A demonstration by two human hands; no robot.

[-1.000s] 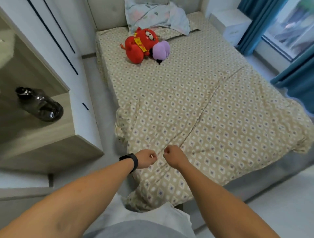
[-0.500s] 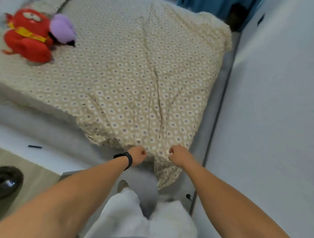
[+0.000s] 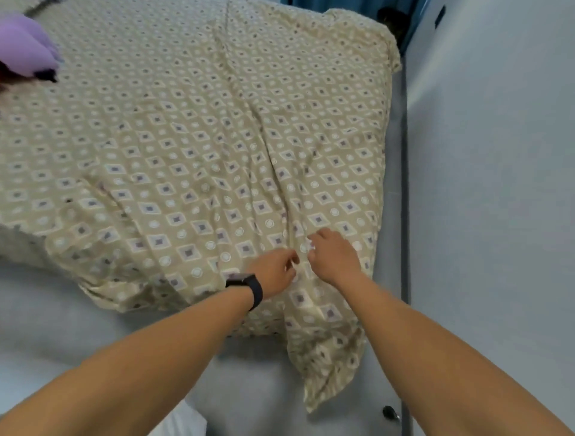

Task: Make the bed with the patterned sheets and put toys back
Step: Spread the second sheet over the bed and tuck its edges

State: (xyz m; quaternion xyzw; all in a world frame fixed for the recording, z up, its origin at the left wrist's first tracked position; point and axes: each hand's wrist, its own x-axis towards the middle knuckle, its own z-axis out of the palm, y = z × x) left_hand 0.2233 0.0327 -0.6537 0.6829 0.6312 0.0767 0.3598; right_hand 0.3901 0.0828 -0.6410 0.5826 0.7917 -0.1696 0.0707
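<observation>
The beige patterned sheet (image 3: pixel 193 149) covers the bed, creased down the middle, and its near corner hangs over the grey bed base (image 3: pixel 255 392). My left hand (image 3: pixel 275 273), with a black watch on the wrist, and my right hand (image 3: pixel 335 256) lie close together on the sheet near that corner. Their fingers are curled and pinch the fabric along a fold. A purple plush toy (image 3: pixel 25 46) lies at the far left edge, with a dark red toy just showing beneath it.
A pale wall (image 3: pixel 497 186) runs close along the right side of the bed, leaving a narrow gap. A blue curtain (image 3: pixel 311 3) shows at the top. A small dark round object (image 3: pixel 390 414) sits low by the wall.
Both hands have moved forward from the hanging edge up onto the top of the bed, still holding the sheet. The view has come closer, and the red toy has left the frame.
</observation>
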